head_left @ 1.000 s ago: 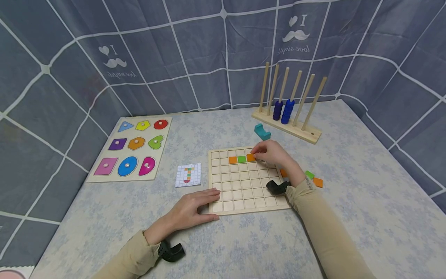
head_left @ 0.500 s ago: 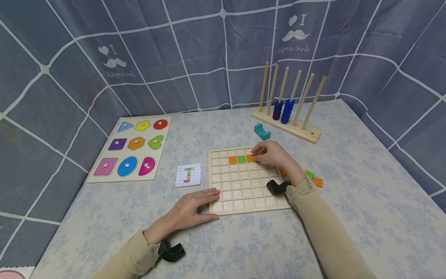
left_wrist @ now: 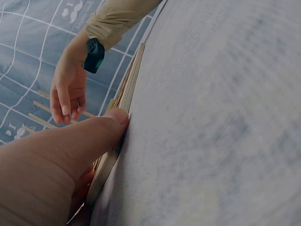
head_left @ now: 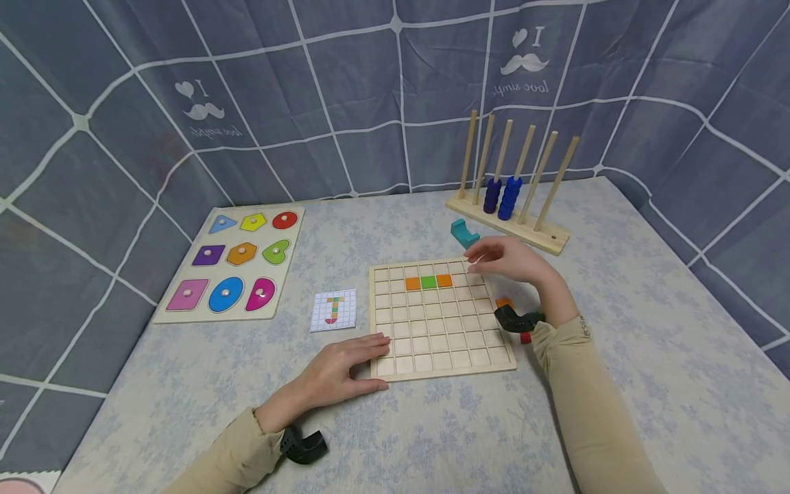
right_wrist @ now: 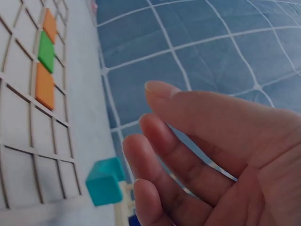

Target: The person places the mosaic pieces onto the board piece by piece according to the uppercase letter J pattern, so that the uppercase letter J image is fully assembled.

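A wooden grid board lies on the table, with an orange tile, a green tile and another orange tile side by side in its second row from the back. My left hand rests at the board's left edge; in the left wrist view its thumb touches the rim. Over the board's back right corner hovers my right hand, fingers loosely bent and holding nothing, as the right wrist view of the hand confirms. A card with a coloured pattern lies left of the board.
Behind the board sits a teal block, near a wooden peg stand with dark purple and blue beads. A shape puzzle is at the left. An orange tile and a red piece lie beside the board's right edge, by my right wrist.
My right hand has let go of the right-hand orange tile, which stays in the row, and has moved right and slightly up. My left hand has not moved.
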`<state>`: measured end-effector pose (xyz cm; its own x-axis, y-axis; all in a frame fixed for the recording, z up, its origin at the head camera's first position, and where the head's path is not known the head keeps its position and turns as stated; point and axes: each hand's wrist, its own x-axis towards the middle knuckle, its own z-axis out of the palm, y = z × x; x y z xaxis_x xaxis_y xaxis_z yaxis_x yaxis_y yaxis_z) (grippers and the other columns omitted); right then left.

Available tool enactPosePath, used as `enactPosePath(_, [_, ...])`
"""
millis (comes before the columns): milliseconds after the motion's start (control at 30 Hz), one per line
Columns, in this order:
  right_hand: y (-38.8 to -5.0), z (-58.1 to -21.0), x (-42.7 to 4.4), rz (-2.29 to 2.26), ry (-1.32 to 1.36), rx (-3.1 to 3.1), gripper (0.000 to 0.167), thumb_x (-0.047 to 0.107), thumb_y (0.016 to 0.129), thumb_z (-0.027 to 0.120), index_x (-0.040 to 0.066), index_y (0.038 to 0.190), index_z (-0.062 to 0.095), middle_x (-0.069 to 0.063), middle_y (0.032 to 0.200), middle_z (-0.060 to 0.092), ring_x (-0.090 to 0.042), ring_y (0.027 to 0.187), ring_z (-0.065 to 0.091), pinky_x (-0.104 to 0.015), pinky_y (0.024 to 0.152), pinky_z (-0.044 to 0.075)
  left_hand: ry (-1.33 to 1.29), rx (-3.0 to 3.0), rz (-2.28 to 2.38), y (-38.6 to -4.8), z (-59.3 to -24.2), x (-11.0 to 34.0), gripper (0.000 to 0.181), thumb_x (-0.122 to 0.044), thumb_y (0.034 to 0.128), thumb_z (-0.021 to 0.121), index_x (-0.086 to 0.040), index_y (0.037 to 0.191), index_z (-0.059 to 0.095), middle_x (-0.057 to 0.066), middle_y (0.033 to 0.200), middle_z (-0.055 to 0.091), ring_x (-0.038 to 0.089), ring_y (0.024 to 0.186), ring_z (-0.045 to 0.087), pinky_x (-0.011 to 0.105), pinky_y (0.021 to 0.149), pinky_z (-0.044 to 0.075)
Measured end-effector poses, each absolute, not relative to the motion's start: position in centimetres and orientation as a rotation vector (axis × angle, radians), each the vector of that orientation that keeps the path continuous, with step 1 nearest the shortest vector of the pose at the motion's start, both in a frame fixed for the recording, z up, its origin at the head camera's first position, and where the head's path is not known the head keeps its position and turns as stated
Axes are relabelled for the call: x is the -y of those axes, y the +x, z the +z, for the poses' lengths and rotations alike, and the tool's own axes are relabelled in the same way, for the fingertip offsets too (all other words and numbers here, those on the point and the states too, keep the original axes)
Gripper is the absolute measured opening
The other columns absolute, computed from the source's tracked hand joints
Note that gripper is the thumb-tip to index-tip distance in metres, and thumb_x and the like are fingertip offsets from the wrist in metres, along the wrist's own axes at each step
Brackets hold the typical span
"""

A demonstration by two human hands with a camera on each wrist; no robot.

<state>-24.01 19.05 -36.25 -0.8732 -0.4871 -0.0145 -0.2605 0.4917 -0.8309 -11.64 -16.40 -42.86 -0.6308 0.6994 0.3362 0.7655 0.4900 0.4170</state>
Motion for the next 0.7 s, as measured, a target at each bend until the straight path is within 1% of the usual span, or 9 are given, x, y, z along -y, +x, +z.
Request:
enactPosePath(167, [-23.7, -35.7, -20.2, -1.357, -0.624, -2.482, 0.034, 0.015, 0.088, 0.068, -0.003, 0.116, 0.061, -0.020, 0.112, 0.061, -0.025, 0.097, 0.061, -0.039, 0.086, 0.050, -1.287, 2.608, -0.827, -11.7, -42.9, 16.4, 0.057, -0.042, 0.0803, 0.072, -0.004, 0.122, 0.064, 0.005, 0.129, 0.058, 0.017, 0.122, 0.050, 0.034, 0.098, 0.044])
enactPosePath(267, [-23.6, -35.6, -20.8, -1.350, -0.615, -2.477, 0.035, 0.014, 0.086, 0.069, -0.004, 0.115, 0.061, -0.019, 0.111, 0.062, -0.022, 0.096, 0.062, -0.035, 0.085, 0.051, -1.285, 2.609, -0.829, -11.6, -42.9, 16.4, 0.056, -0.041, 0.0802, 0.073, -0.004, 0.122, 0.064, 0.004, 0.129, 0.058, 0.017, 0.122, 0.050, 0.034, 0.098, 0.044])
enactPosePath(533, [-23.5, -36.0, -22.4, -1.345, -0.601, -2.395, 0.038, 0.016, 0.086, 0.070, -0.005, 0.116, 0.060, -0.024, 0.114, 0.059, -0.019, 0.095, 0.061, -0.027, 0.084, 0.050, -1.282, 2.613, -0.830, -11.6, -42.9, 16.4, 0.056, -0.041, 0.0802, 0.073, -0.004, 0.122, 0.063, 0.005, 0.129, 0.058, 0.017, 0.122, 0.050, 0.034, 0.098, 0.044])
enactPosePath(700, [-23.4, -36.5, -23.3, -1.395, -0.606, -2.275, 0.036, 0.011, 0.087, 0.068, -0.005, 0.118, 0.058, -0.028, 0.118, 0.055, -0.018, 0.095, 0.061, -0.027, 0.083, 0.051, -1.282, 2.618, -0.830, -11.6, -42.8, 16.4, 0.057, -0.041, 0.0802, 0.073, -0.004, 0.123, 0.063, 0.005, 0.129, 0.057, 0.017, 0.122, 0.050, 0.034, 0.098, 0.044])
